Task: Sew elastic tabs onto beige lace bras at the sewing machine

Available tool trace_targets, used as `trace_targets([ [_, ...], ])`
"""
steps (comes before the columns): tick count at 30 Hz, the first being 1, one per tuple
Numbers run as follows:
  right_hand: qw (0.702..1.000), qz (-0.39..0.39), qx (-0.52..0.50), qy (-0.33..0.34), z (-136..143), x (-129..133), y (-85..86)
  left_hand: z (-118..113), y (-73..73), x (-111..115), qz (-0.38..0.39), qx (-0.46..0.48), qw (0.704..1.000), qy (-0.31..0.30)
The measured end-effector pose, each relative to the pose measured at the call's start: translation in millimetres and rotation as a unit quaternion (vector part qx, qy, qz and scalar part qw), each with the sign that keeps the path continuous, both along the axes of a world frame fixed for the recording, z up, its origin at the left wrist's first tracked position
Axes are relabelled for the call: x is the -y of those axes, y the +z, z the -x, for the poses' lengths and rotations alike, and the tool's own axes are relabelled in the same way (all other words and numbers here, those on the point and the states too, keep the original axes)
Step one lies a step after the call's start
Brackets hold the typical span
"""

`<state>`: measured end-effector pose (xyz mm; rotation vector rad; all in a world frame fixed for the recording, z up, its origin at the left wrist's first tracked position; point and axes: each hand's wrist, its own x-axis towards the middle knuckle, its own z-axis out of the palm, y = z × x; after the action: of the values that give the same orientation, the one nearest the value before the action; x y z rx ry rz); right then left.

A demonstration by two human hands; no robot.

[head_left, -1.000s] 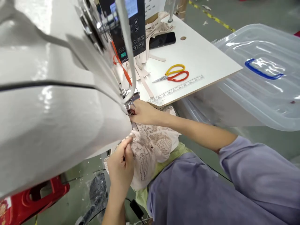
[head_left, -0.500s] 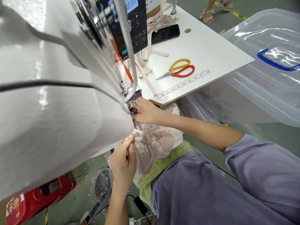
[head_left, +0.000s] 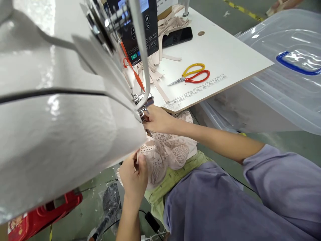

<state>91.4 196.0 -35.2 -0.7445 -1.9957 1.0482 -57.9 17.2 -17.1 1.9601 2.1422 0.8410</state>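
Note:
A beige lace bra (head_left: 156, 164) hangs over the front of the sewing machine (head_left: 75, 127), its edge running up toward the presser foot (head_left: 144, 112). My left hand (head_left: 134, 174) is closed in a pinch on the bra's trimmed edge, below the machine head. Close beside the presser foot is my right hand (head_left: 160, 118), its fingers curled inward. The machine's parts partly hide those fingertips, so what they hold cannot be made out. Part of the bra shows below and behind the right wrist.
Scissors (head_left: 190, 74) with yellow and red handles lie on the white table (head_left: 215, 53), near a printed ruler scale (head_left: 198, 88). A phone (head_left: 178, 36) and beige strips (head_left: 156, 72) are by the control panel (head_left: 142, 30). Right of the table stands a clear plastic bin (head_left: 283, 93).
My left hand has shifted slightly down along the bra's edge, and more of the trim shows above it. My right hand stays by the presser foot. Another person's feet have moved rightward.

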Motion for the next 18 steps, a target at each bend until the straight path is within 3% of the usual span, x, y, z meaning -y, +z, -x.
trace_targets([
  [3, 1.0, 0.002, -0.005, 0.004, -1.7, 1.8, 2.8, -7.5, -4.3, 3.6, -0.07, -0.044, 0.996, 0.027],
  [6, 1.0, 0.005, -0.012, -0.005, -1.4, 4.4, 3.5, -25.6, -6.3, 5.1, -0.141, -0.131, 0.981, -0.028],
  [8, 1.0, -0.002, -0.017, -0.013, 0.1, 5.5, 1.9, -38.6, -5.9, 5.1, -0.118, -0.167, 0.977, -0.056],
  [11, 1.0, -0.013, -0.012, -0.017, 2.9, 6.0, -0.2, -50.6, -3.9, 5.3, -0.062, -0.175, 0.981, -0.052],
  [18, 0.998, 0.004, 0.05, -0.037, 4.0, 5.3, 13.1, -49.3, -2.1, 3.6, -0.064, -0.17, 0.982, -0.048],
])
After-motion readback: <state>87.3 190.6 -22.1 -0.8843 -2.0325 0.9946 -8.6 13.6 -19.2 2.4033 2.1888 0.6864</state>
